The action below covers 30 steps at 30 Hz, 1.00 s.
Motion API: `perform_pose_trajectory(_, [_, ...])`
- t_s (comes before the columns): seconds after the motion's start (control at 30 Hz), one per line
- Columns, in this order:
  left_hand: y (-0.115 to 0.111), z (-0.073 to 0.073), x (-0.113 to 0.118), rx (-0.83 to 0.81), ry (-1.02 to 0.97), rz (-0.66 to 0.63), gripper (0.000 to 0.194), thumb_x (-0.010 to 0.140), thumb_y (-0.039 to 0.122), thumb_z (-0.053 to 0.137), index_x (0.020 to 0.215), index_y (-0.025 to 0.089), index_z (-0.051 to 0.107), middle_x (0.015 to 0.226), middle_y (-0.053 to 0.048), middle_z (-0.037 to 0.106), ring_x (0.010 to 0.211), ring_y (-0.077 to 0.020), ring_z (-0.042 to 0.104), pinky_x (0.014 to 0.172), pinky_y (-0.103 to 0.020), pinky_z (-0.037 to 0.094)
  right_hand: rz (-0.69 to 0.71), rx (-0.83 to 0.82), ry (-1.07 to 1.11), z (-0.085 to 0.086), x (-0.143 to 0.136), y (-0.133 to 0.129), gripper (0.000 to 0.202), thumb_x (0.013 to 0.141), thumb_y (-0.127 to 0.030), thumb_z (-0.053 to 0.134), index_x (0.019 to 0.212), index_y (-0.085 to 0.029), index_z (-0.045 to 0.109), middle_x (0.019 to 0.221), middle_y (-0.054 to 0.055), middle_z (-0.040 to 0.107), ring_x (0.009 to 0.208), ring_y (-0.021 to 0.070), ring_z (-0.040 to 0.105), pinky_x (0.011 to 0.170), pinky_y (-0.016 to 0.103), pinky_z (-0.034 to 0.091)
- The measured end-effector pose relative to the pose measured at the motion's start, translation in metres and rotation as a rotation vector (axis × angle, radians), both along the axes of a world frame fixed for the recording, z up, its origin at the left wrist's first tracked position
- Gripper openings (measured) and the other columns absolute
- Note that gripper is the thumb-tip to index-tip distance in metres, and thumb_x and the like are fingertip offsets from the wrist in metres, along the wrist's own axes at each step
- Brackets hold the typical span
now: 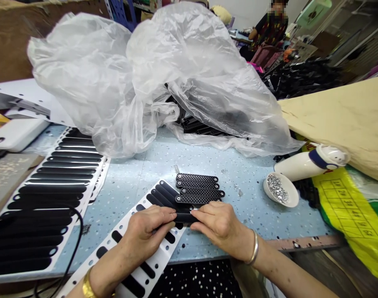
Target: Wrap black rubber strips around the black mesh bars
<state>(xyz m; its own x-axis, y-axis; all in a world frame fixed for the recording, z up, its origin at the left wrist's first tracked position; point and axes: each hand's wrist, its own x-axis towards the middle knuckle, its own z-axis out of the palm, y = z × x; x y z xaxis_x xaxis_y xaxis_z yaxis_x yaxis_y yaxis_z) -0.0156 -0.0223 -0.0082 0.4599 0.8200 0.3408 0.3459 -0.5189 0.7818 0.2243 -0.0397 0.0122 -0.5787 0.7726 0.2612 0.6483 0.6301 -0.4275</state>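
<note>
Grip of left hand [148,225] and right hand [220,225] observed pinching opposite ends of a slim black bar [185,217], just nearer than the textured bars [203,192], at the white sheet's [162,256] right edge; judged light, stiff, somewhat slippery, best held endwise.

Slim black bar [184,217], ends hidden, gripped at both ends, long axis about 9 to 3 o'clock, sits at 6 o'clock in view. White sheet [153,253] beneath, flat, slanting roughly 8 to 2 o'clock, round holes along edges. Black rounded strips [164,194] cross it 10 to 4; packed close at 2 o'clock end.
</note>
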Motion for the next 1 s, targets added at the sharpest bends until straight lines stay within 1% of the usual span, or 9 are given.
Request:
perform_pose_trajectory(0.13, [0.000,0.001,-0.002,-0.005,0.008,-0.019,0.021,0.084,0.010,0.063,0.097,0.021,0.074,0.093,-0.003,0.078,0.081,-0.0159,0.074,0.073,-0.025,0.062,-0.004,0.037,-0.022,0.001,0.001,0.002,0.026,0.096,-0.037,0.058,0.104,-0.015,0.070,0.076,0.003,0.070,0.067,0.0164,0.060,0.061,0.031,0.043])
perform_pose_trajectory(0.33, [0.002,-0.001,-0.001,-0.014,0.003,-0.020,0.020,0.085,0.011,0.063,0.097,0.022,0.074,0.094,-0.002,0.078,0.081,-0.0158,0.074,0.072,-0.025,0.062,-0.020,0.056,-0.047,0.000,0.005,0.000,0.027,0.096,-0.038,0.058,0.103,-0.015,0.071,0.077,0.004,0.072,0.068,0.0165,0.061,0.062,0.032,0.041])
perform_pose_trajectory(0.53, [0.002,0.000,0.000,-0.038,0.006,-0.043,0.020,0.086,0.011,0.062,0.098,0.022,0.073,0.095,-0.002,0.077,0.082,-0.0153,0.074,0.074,-0.025,0.062,-0.030,0.013,0.021,-0.004,0.009,-0.002,0.022,0.097,-0.032,0.057,0.105,-0.016,0.070,0.083,0.004,0.074,0.070,0.0165,0.062,0.065,0.033,0.041])
perform_pose_trajectory(0.67, [0.003,0.002,0.001,-0.027,0.016,-0.034,0.019,0.086,0.012,0.062,0.098,0.022,0.073,0.093,-0.002,0.077,0.080,-0.0153,0.074,0.072,-0.024,0.062,-0.029,0.017,-0.008,-0.002,0.009,-0.004,0.020,0.097,-0.027,0.056,0.107,-0.016,0.069,0.086,0.005,0.074,0.074,0.0174,0.062,0.067,0.033,0.042])
perform_pose_trajectory(0.83, [0.004,0.003,0.001,-0.017,0.016,-0.046,0.020,0.085,0.011,0.062,0.098,0.022,0.073,0.093,-0.001,0.077,0.080,-0.0146,0.074,0.072,-0.023,0.061,-0.021,0.033,-0.069,0.003,0.009,-0.003,0.021,0.098,-0.027,0.054,0.109,-0.017,0.069,0.087,0.005,0.074,0.072,0.0172,0.061,0.066,0.034,0.042])
perform_pose_trajectory(1.0, [0.003,0.000,-0.001,-0.028,0.028,-0.059,0.021,0.086,0.012,0.062,0.100,0.023,0.072,0.095,0.000,0.077,0.080,-0.0138,0.073,0.072,-0.022,0.061,-0.021,0.007,-0.029,0.003,0.012,-0.002,0.019,0.097,-0.029,0.056,0.105,-0.018,0.070,0.087,0.004,0.075,0.071,0.0167,0.062,0.066,0.033,0.041])
